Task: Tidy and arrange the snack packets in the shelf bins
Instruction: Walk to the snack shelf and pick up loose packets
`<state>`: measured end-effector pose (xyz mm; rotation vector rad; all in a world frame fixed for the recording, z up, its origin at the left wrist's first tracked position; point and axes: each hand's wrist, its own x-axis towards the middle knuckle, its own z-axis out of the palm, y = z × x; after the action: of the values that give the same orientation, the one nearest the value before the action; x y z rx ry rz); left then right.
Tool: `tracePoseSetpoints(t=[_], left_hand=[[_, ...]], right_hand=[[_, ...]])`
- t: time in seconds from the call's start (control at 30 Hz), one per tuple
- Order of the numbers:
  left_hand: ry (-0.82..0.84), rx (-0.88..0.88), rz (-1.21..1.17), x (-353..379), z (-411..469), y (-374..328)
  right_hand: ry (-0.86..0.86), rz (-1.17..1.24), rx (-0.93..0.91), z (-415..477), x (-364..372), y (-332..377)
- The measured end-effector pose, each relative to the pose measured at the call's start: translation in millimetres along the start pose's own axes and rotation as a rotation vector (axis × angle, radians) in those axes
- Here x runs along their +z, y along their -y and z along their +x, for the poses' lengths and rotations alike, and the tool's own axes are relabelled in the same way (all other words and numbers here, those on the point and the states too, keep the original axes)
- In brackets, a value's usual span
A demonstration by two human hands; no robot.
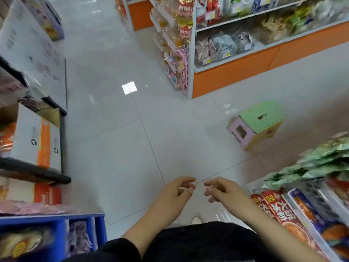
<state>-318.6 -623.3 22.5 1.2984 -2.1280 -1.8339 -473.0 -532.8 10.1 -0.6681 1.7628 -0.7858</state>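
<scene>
Over the aisle floor: both hands hang side by side, low in the middle, holding nothing.
Left hand: fingers loosely curled, thumb near the forefinger, nothing seen between them.
Right hand: same loose curl; its fingertips are near the left's but apart.
Green packets: heaped at the right edge above a wire bin, near the right hand, untouched.
Red packets: lying flat below the green heap, just beside blue packets.
Blue bin: lower left, with blurred packets inside.
Boxes: stacked on dark shelves along the left side.
Far shelf: orange base, rows of bagged snacks, across the aisle.
Stool: green top, pink side, standing on the floor between the far shelf and the green packets, in the walkway.
Shoe: its tip shows below the hands.
Sleeve: black, at the bottom edge.
</scene>
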Motion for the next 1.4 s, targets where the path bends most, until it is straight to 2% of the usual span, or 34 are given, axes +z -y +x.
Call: tracePoseSetpoints(t=[0.3,0.47,0.63,0.9,1.07,1.27,1.4], left_hand=[[-0.012,-0.035,0.016,-71,147,-37],[0.043,-0.035,0.042,-113,247,-71],[0.178,0.042,0.152,-142,355,-136],[0.328,0.131,0.172,-121,508,-232],[0.369,0.086,0.207,-92,582,-269],[0.366,0.073,0.242,-72,670,-323],[0.322,0.062,0.209,-74,723,-350]], right_hand=[[-0.006,-0.020,-0.097,150,-63,100],[-0.093,0.061,-0.036,226,-99,139],[-0.207,0.161,0.044,282,-141,165],[-0.327,0.290,0.198,347,-230,166],[-0.330,0.292,0.227,394,-314,176],[-0.365,0.231,0.168,464,-432,215],[-0.382,0.288,0.101,513,-493,250]])
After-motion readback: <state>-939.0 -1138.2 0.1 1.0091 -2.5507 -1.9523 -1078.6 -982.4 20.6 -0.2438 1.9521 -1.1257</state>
